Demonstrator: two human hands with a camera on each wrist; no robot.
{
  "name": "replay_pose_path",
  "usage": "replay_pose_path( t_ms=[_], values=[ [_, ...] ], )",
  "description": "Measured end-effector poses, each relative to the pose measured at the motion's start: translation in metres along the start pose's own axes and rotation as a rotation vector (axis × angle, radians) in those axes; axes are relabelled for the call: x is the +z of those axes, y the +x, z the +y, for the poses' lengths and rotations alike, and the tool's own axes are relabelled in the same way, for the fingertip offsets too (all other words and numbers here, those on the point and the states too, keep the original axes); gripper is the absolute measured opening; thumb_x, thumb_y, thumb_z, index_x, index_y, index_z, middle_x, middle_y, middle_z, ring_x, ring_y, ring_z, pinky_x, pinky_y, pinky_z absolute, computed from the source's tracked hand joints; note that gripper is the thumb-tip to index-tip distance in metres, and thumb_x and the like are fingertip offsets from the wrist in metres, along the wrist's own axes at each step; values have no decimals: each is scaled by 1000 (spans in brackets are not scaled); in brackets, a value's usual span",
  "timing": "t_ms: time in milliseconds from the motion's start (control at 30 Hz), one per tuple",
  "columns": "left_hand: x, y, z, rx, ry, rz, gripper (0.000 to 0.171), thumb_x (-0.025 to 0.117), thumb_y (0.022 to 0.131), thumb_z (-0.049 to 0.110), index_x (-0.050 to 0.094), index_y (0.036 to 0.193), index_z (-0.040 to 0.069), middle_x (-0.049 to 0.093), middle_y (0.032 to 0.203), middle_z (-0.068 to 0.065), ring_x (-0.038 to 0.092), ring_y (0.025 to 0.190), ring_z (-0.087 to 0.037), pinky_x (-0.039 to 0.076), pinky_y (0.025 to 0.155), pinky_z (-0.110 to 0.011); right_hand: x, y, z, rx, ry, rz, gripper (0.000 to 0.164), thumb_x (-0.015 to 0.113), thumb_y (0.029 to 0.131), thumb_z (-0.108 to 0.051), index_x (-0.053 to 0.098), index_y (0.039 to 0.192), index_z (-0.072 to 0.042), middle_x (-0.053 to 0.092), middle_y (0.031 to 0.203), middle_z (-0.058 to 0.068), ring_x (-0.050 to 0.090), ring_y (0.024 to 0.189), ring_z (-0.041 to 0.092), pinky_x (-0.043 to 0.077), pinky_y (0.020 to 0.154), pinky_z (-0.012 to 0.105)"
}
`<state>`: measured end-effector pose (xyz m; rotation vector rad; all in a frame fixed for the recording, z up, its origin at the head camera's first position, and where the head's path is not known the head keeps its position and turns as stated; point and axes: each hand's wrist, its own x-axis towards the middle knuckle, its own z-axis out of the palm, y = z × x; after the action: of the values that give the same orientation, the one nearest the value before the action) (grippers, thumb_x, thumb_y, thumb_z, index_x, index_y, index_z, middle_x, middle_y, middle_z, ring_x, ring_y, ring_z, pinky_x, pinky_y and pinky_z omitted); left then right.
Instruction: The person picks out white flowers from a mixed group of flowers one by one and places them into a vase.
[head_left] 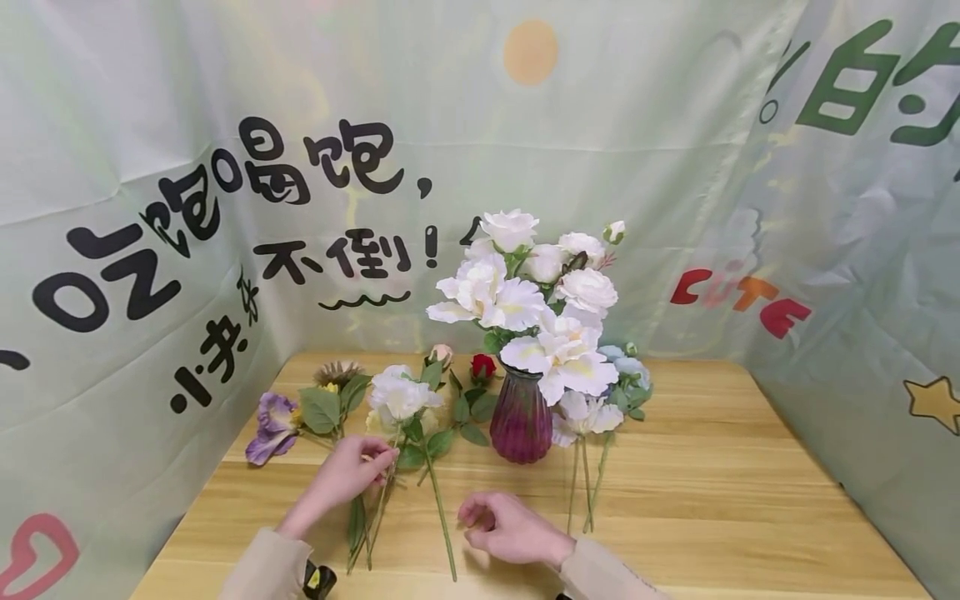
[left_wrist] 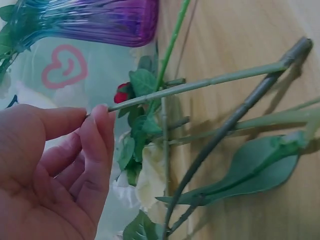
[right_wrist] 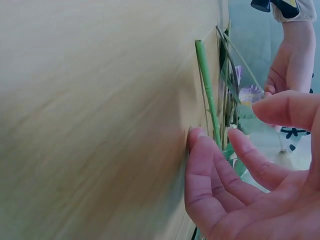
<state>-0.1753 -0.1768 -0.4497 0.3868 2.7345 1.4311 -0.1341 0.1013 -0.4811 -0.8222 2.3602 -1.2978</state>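
My left hand [head_left: 358,468] pinches a thin green flower stem [left_wrist: 200,82] between thumb and fingertips, just below a white artificial flower [head_left: 401,393]. Which bloom this stem belongs to I cannot tell. Its lower end crosses a darker stem [left_wrist: 235,117] near the tabletop. My right hand [head_left: 510,529] is low over the table with fingers loosely bent and nothing in them. Just beyond those fingers lies a bright green stem [right_wrist: 207,85], apart from the thumb. A ribbed purple glass vase [head_left: 521,421] holds several white flowers [head_left: 558,350].
Left of the vase lie a purple flower [head_left: 273,427], a brown flower head [head_left: 339,372] and a red rose [head_left: 483,365]. To its right are a white flower [head_left: 587,415] and blue flowers [head_left: 632,371]. Printed cloth [head_left: 637,167] surrounds the wooden table [head_left: 720,483].
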Motion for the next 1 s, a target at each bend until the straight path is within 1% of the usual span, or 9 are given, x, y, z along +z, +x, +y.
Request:
replay_pose_path(
  t_ms=[133,200,267,467,567,633,800,900,1000],
  values=[
    [-2,3,5,7,-43,68,13,62,91,14,68,95,3,66,81,-15,64,63,-31,55,52,-37,-3,-2,3,13,8,15,21,63,83,-11,61,104,-8,62,93,-1,57,80,8,50,75,24],
    [-3,5,9,11,-65,104,10,63,91,13,68,95,6,66,82,-12,65,64,-30,56,57,-41,-6,-4,5,17,11,23,22,63,83,-11,61,105,-7,62,94,0,57,80,9,50,76,24],
    [-3,7,13,20,-79,138,8,63,91,13,68,93,7,66,81,-9,65,63,-27,57,59,-42,-9,-6,6,14,13,32,22,63,83,-10,61,105,-6,62,94,2,57,80,10,51,76,25],
    [-5,12,25,87,-86,228,13,64,91,21,67,96,9,66,87,-8,64,61,-14,56,57,-33,-21,-13,12,-18,-16,74,23,62,84,-9,61,106,-3,63,96,7,58,81,13,51,75,26],
    [-5,15,32,140,-86,271,15,65,90,24,67,97,10,66,88,-7,65,63,-14,55,56,-30,-27,-16,16,-24,-45,111,23,63,84,-10,61,107,-3,64,97,8,58,81,13,51,74,26],
    [-3,17,38,184,-96,296,15,65,90,21,67,97,9,67,89,-8,66,66,-18,56,56,-29,-32,-19,19,-24,-57,135,24,63,84,-10,61,107,-3,64,98,9,58,80,14,52,73,27],
    [0,21,60,241,-119,353,12,67,89,15,66,98,7,68,91,-8,67,74,-24,55,60,-26,-45,-27,27,-4,-73,194,25,63,84,-8,60,108,0,64,99,11,59,82,17,52,74,28],
    [0,18,84,289,-119,406,9,66,88,9,66,97,5,69,89,-8,67,73,-24,55,59,-26,-53,-31,30,0,-92,242,24,61,84,-7,60,107,1,64,98,12,59,83,19,53,75,30],
    [-1,14,108,375,-119,468,6,65,87,2,66,93,1,69,83,-9,66,67,-23,55,56,-28,-62,-34,30,-8,-113,311,21,61,83,-3,60,104,1,64,96,14,60,82,21,54,74,30]
  ],
)
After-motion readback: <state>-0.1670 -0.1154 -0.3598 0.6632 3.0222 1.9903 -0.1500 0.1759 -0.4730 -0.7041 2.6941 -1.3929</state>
